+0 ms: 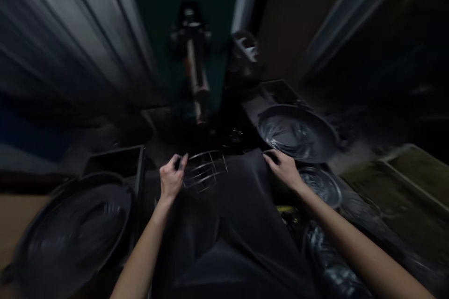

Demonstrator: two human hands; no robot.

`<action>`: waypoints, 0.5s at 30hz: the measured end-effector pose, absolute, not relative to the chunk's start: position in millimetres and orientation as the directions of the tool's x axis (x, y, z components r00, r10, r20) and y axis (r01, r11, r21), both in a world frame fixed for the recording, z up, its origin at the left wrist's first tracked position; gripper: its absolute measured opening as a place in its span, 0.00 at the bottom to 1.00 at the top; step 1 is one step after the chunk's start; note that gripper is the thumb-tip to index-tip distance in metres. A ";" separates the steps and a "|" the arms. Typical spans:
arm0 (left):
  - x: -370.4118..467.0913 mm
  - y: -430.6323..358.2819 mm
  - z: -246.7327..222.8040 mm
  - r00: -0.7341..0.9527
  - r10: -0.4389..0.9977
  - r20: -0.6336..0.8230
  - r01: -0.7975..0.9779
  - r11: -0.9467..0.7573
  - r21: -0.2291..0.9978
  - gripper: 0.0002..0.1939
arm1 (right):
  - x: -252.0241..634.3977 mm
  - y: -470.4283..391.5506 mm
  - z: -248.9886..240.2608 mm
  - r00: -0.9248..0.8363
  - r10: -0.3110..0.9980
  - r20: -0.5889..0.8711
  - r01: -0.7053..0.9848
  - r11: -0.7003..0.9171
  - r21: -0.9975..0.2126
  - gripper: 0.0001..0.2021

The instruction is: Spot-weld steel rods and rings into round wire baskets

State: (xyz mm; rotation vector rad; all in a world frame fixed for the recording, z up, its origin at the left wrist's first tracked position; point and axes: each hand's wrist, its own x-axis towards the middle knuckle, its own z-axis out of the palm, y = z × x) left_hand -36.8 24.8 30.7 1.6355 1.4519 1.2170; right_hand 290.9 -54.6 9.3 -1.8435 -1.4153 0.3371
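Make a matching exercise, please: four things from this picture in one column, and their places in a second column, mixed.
Things:
1. wire rack
2. large dark pan
3. round dark lid
4. small shiny bowl

Places:
a. lower left corner, beside the left forearm
b. right of centre, just above the right hand
c. centre, its left edge at the left hand
d. right next to the right wrist

Pairs: 1-c, 2-b, 3-a, 4-d

Bare forearms, no sleeves; dark trousers (224, 224).
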 end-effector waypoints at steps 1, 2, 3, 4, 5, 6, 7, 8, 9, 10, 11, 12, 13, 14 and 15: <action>-21.8 25.0 22.9 0.028 0.980 0.195 0.375 -0.191 0.907 0.16 | 317.0 -49.3 1.5 0.422 0.878 0.227 0.745 -0.193 -0.639 0.08; -10.9 24.8 13.6 0.074 0.983 0.166 0.363 -0.182 0.914 0.17 | 342.4 -43.6 -5.2 0.493 0.849 0.191 0.768 -0.321 -0.554 0.10; -3.9 24.4 2.7 0.096 0.986 0.140 0.363 -0.165 0.917 0.17 | 366.3 -36.9 -11.1 0.552 0.822 0.139 0.771 -0.440 -0.460 0.12; -0.8 24.2 -9.5 0.093 0.989 0.115 0.375 -0.142 0.916 0.17 | 387.8 -28.8 -16.7 0.590 0.804 0.074 0.766 -0.528 -0.367 0.14; -0.9 24.5 -22.4 0.066 0.994 0.092 0.395 -0.111 0.912 0.18 | 406.6 -19.2 -22.2 0.604 0.797 0.002 0.763 -0.577 -0.292 0.16; -3.5 25.3 -35.3 0.029 0.997 0.069 0.416 -0.075 0.906 0.21 | 422.2 -8.6 -28.2 0.600 0.797 -0.067 0.765 -0.596 -0.244 0.17; -7.5 26.4 -47.5 -0.004 0.999 0.042 0.435 -0.036 0.900 0.23 | 434.4 2.5 -34.8 0.580 0.803 -0.133 0.773 -0.595 -0.222 0.16; -12.0 27.6 -58.1 -0.021 1.000 0.011 0.450 0.000 0.893 0.26 | 443.5 13.4 -42.2 0.550 0.811 -0.200 0.783 -0.584 -0.214 0.15; -16.2 28.8 -66.5 -0.027 0.999 -0.020 0.461 0.030 0.887 0.28 | 449.8 23.2 -50.2 0.517 0.811 -0.273 0.795 -0.573 -0.197 0.14; -19.6 30.0 -72.4 -0.018 0.999 -0.049 0.470 0.052 0.881 0.29 | 453.8 31.5 -58.6 0.484 0.805 -0.343 0.809 -0.562 -0.176 0.12; -22.2 31.0 -75.6 -0.009 0.997 -0.073 0.480 0.068 0.875 0.29 | 456.3 38.1 -66.9 0.455 0.794 -0.404 0.821 -0.549 -0.154 0.11; -24.1 31.8 -76.1 -0.006 0.996 -0.089 0.490 0.080 0.868 0.29 | 457.8 42.7 -74.7 0.433 0.780 -0.453 0.833 -0.538 -0.131 0.10; -25.8 32.4 -74.2 -0.007 0.995 -0.096 0.501 0.087 0.861 0.29 | 459.1 45.3 -81.7 0.416 0.768 -0.487 0.843 -0.526 -0.110 0.09; -27.4 32.9 -70.4 -0.015 0.995 -0.095 0.512 0.090 0.855 0.28 | 460.6 46.2 -87.4 0.403 0.762 -0.508 0.854 -0.513 -0.092 0.09; -29.1 33.4 -65.1 -0.025 0.996 -0.091 0.522 0.091 0.848 0.28 | 462.5 45.6 -91.8 0.390 0.762 -0.517 0.864 -0.497 -0.080 0.10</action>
